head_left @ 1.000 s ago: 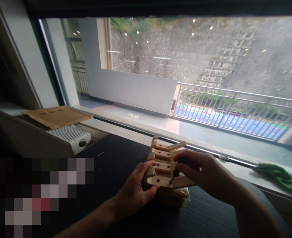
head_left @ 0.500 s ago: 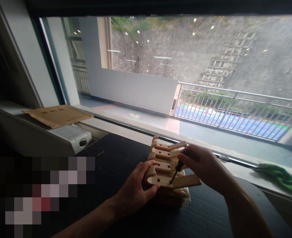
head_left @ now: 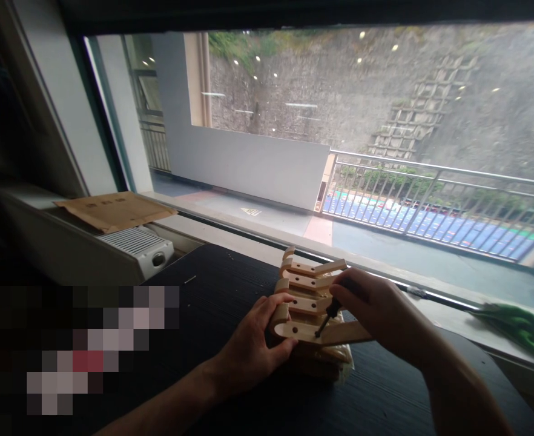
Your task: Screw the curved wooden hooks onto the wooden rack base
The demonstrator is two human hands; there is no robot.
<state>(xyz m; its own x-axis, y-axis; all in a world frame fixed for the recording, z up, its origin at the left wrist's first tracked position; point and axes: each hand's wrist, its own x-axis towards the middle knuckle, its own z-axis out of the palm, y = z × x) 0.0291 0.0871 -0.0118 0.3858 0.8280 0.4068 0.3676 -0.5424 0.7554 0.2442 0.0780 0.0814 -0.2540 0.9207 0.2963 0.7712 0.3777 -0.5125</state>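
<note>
Several pale wooden hooks (head_left: pixel 304 282) with dark holes lie in a row across a plastic-wrapped bundle (head_left: pixel 339 353). My left hand (head_left: pixel 257 340) is closed round the curled end of the nearest wooden hook (head_left: pixel 304 332), thumb on the near side and fingers on the far side. In my right hand (head_left: pixel 372 298) is a screwdriver (head_left: pixel 333 309) with a dark handle, gripped from above. Its shaft slants down to the left, and the tip meets the nearest hook at its right-hand hole. Whether a screw sits under the tip cannot be seen.
The bundle rests on a dark table (head_left: pixel 230 275), with a small thin piece (head_left: pixel 189 279) farther left. A brown envelope (head_left: pixel 117 211) lies on a white vented unit (head_left: pixel 135 242). Beyond runs a window sill, with a green cloth (head_left: pixel 519 324) at right.
The whole view has shifted slightly, so everything appears a little farther right. My right hand and the screwdriver handle tilt a bit more to the right; the tip stays at the same hole.
</note>
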